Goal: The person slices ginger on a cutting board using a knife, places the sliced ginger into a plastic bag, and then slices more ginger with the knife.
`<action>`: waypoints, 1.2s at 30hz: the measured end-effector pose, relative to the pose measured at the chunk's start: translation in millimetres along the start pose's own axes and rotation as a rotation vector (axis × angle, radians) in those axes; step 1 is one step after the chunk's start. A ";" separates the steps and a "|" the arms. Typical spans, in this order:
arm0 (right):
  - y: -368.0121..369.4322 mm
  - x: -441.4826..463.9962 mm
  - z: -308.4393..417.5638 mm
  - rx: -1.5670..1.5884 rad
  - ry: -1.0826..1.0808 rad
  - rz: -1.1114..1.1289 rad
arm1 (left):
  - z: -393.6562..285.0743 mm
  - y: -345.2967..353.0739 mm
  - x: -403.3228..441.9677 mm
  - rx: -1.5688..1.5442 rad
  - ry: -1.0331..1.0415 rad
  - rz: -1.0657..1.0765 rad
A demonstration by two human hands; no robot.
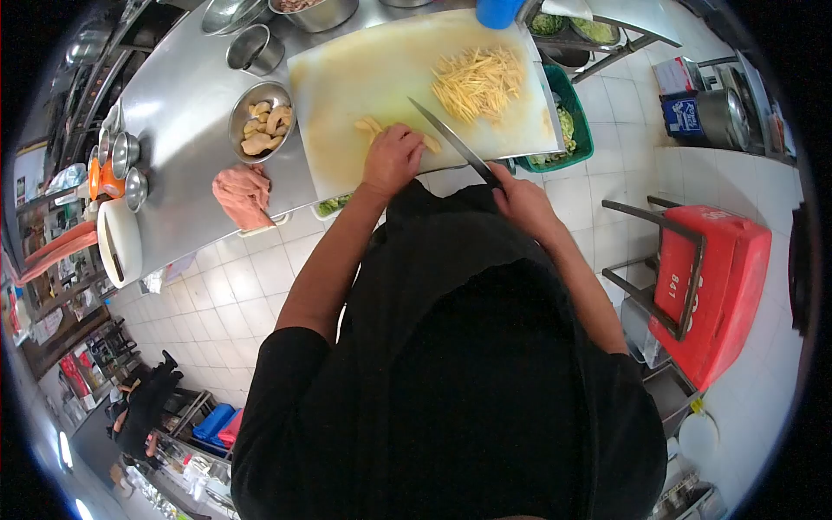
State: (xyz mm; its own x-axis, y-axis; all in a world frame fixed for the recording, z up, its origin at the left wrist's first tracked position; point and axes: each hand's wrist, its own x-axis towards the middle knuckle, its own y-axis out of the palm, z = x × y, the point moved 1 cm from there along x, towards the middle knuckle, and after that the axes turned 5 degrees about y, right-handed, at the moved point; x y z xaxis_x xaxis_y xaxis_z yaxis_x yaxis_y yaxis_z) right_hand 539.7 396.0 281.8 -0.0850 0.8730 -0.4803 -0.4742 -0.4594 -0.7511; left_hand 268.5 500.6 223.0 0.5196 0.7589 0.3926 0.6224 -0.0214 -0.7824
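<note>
My right hand [524,203] is wrapped round the handle of a kitchen knife [452,139], whose long blade points up and left over the cutting board [347,82]. Curled and pressed together, the fingers of my left hand [395,158] rest on pale yellow pieces that look like peeled ginger [368,126]. Part of that ginger is hidden under the fingers. A heap of thin yellow strips [478,84], apparently cut ginger, lies on the board beyond the blade. Left of the board, a steel bowl [236,130] holds several whole peeled pieces.
A pink cloth [242,196] lies at the counter's [186,165] front edge. Steel bowls [256,50] and a blue container [497,12] stand behind. A green basket [579,130] with leafy scraps sits right of the board. A red crate [719,286] stands to the right. Another person [147,407] is far left.
</note>
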 end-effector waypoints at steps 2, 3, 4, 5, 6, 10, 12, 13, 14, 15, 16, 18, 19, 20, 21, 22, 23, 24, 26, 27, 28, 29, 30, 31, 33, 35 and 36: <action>20.3 11.8 -14.1 -0.009 -0.060 -0.061 | -4.8 -1.4 -0.2 -0.016 0.013 -0.031; 21.3 11.6 -11.2 -0.014 -0.090 -0.090 | -5.9 -0.8 -0.4 -0.022 0.021 -0.041; 21.6 9.5 -10.3 -0.017 -0.062 -0.078 | -6.5 0.2 -1.3 -0.028 0.029 -0.051; 21.1 8.9 -9.0 -0.022 -0.035 -0.067 | -5.3 1.8 -1.7 -0.025 0.027 -0.033; 15.2 6.3 -1.9 -0.026 -0.009 -0.054 | -2.8 4.2 -3.0 -0.022 0.024 -0.015; -6.8 -11.7 15.4 -0.176 0.012 0.015 | -3.3 5.1 -1.4 0.001 -0.005 0.046; -14.1 -21.7 16.8 -0.225 -0.007 0.041 | -2.9 7.3 -0.4 -0.003 -0.010 0.044; -16.3 -26.5 17.0 -0.248 -0.011 0.039 | -2.6 8.7 -0.2 -0.006 -0.011 0.045; -18.2 -30.5 16.9 -0.273 -0.015 0.036 | -1.7 9.8 0.1 0.002 -0.013 0.052; -20.1 -34.1 17.4 -0.297 -0.020 0.034 | -1.4 10.2 0.7 0.009 -0.015 0.060; -22.2 -37.3 18.4 -0.306 -0.016 0.037 | -1.4 10.6 0.9 0.016 -0.018 0.067; -26.2 -42.9 21.7 -0.323 -0.010 0.042 | -1.8 9.8 1.8 0.017 -0.022 0.083; -28.9 -45.5 24.6 -0.320 -0.004 0.044 | -2.1 8.7 2.8 0.018 -0.022 0.091; -31.8 -47.8 27.1 -0.317 0.002 0.045 | -3.1 8.2 4.0 0.019 -0.023 0.097; -32.7 -49.5 28.8 -0.314 0.008 0.045 | -3.6 7.9 4.8 0.020 -0.022 0.102; -32.2 -50.4 29.6 -0.314 0.000 0.035 | -3.9 7.6 5.9 0.021 -0.021 0.107; -31.5 -51.6 30.2 -0.314 -0.008 0.026 | -4.0 7.3 6.8 0.021 -0.029 0.118; -30.9 -52.8 30.3 -0.314 -0.016 0.017 | -3.8 7.2 7.4 0.020 -0.037 0.129; -28.7 -52.6 28.7 -0.299 -0.031 0.010 | -4.3 7.1 8.6 0.013 -0.039 0.128; -27.8 -52.3 28.4 -0.292 -0.040 0.005 | -4.4 7.2 8.8 0.008 -0.033 0.116; -27.4 -52.9 29.3 -0.302 -0.031 0.010 | -4.7 7.2 8.2 0.002 -0.029 0.103; -27.7 -53.4 30.9 -0.313 -0.021 0.015 | -4.7 7.1 7.7 -0.002 -0.034 0.097; -28.7 -53.5 32.5 -0.324 -0.010 0.019 | -4.3 7.5 8.0 -0.007 -0.036 0.090; -30.3 -53.9 34.2 -0.328 0.001 0.035 | -4.3 8.2 8.3 -0.012 -0.038 0.082; -32.9 -54.4 37.7 -0.338 0.023 0.065 | -3.6 9.1 8.2 -0.018 -0.041 0.085; -18.0 -41.8 32.1 -0.304 0.011 0.040 | -1.5 8.8 7.5 -0.035 -0.042 0.088; -9.4 -34.7 28.0 -0.288 0.006 0.026 | 0.2 9.4 6.9 -0.050 -0.041 0.089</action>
State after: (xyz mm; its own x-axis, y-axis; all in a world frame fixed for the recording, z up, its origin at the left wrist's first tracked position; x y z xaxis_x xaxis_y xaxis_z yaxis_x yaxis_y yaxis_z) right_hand 522.6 374.7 318.1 -0.0883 0.8596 -0.5033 -0.2037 -0.5101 -0.8356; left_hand 277.8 505.8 218.3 0.5505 0.7783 0.3021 0.6038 -0.1212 -0.7879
